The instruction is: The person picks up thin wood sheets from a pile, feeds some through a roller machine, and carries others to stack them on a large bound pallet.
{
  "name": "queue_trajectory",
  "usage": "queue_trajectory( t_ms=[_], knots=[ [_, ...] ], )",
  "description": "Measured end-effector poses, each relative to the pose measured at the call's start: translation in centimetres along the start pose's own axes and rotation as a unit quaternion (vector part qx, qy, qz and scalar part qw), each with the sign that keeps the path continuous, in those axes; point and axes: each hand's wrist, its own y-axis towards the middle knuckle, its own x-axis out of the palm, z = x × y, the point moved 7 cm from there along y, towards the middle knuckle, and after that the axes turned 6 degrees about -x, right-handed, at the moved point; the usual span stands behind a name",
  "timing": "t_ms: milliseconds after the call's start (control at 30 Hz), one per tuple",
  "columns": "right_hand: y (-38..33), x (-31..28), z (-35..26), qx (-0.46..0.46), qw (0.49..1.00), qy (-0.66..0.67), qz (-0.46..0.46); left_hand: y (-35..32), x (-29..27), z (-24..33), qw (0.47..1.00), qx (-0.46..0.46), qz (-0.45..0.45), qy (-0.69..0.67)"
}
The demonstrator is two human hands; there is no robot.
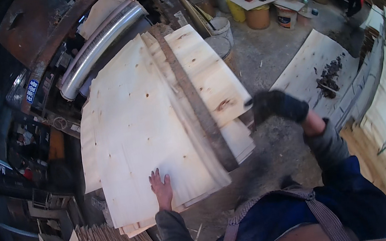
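Steadying pale, flat wood-veneer sheets [136,124] seems underway: bare left hand [162,190] spread wide, black-gloved right hand [281,106] blurred, grip unclear; next needs even pressure.

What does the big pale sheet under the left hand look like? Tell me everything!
The sheet is large, thin and creamy, and looks like wood with small brown knots. It lies fairly flat on other sheets, whose edges peek out at the left and near side. The left hand, spread open, rests on it by its near edge. Its right edge is blurred, beside a long brown bar; whether they touch is unclear.
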Motion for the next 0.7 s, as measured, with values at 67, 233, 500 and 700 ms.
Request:
queue_trajectory(
  t_ms=[67,233,500,700],
  knots=[
    [2.3,-8.3,-2.6,-0.018,0.996,0.033,0.083,1.1,3.1,1.0,0.997,-0.071,-0.034,-0.011],
    [8.6,-24.7,-9.9,-0.207,0.9,-0.382,-0.047,1.3,5.2,2.4,0.99,-0.139,0.0,-0.013],
    [16.1,-40.8,-7.9,0.001,0.965,-0.255,0.054,1.2,5.3,3.5,0.983,-0.171,0.016,-0.059],
    [25.9,-46.1,-6.7,-0.013,0.997,-0.024,0.068,0.6,6.1,-1.2,0.947,-0.214,0.079,-0.226]
  ],
)
